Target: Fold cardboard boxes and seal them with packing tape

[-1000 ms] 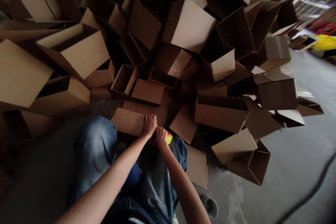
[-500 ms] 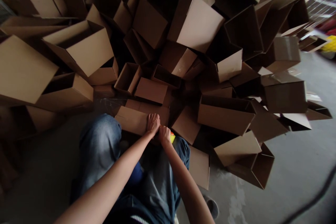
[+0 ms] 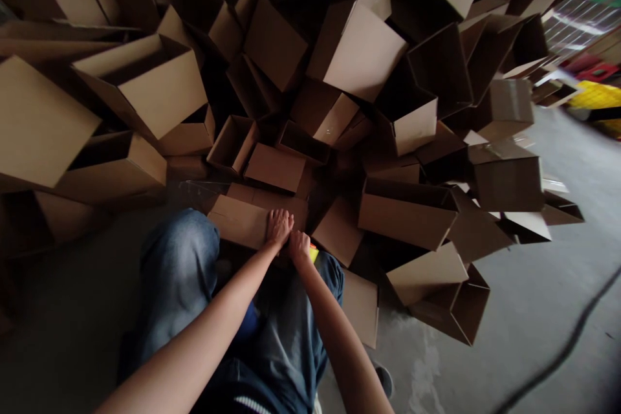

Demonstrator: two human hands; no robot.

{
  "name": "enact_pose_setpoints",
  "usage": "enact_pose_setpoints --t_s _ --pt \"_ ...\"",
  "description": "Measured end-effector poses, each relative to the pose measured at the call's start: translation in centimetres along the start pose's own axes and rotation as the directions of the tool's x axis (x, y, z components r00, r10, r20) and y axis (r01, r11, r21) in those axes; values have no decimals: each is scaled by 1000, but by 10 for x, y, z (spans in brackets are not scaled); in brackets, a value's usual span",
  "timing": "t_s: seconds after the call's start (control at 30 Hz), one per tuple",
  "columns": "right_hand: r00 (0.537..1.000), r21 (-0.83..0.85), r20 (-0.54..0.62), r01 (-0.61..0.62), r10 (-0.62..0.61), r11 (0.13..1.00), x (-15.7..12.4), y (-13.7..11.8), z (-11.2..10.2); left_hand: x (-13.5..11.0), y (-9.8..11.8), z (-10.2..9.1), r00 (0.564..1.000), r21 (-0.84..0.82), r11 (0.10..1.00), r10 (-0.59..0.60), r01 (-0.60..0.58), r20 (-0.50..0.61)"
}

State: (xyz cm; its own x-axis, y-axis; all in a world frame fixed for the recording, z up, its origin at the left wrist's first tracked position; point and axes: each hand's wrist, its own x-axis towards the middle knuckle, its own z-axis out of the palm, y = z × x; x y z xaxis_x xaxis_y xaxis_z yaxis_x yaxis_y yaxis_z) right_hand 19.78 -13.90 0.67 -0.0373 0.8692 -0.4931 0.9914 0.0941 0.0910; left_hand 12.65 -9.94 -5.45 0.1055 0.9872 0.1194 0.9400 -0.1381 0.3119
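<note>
Fingers of the left hand (image 3: 279, 228) lie spread wide on a cardboard box (image 3: 237, 223); the right hand (image 3: 299, 247) curls around a small yellow object (image 3: 314, 253), mostly hidden, just above the right knee (image 3: 330, 278). Heaped open cartons (image 3: 356, 52) fan out beyond, across a concrete floor (image 3: 524, 317).

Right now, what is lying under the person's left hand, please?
The left hand rests on a cardboard box; the cardboard directly beneath the palm is covered and cannot be seen.

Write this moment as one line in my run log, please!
Left hand: flat on cardboard box | Right hand: against yellow object | Around: heap of cardboard boxes
</note>
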Motion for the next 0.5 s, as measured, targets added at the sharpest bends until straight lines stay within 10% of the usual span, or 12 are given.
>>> enact_pose_setpoints --t_s 0.5 --pt "994 -61 106 -22 28 998 13 -4 -8 2 4 -6 999 -6 999 -33 33 2"
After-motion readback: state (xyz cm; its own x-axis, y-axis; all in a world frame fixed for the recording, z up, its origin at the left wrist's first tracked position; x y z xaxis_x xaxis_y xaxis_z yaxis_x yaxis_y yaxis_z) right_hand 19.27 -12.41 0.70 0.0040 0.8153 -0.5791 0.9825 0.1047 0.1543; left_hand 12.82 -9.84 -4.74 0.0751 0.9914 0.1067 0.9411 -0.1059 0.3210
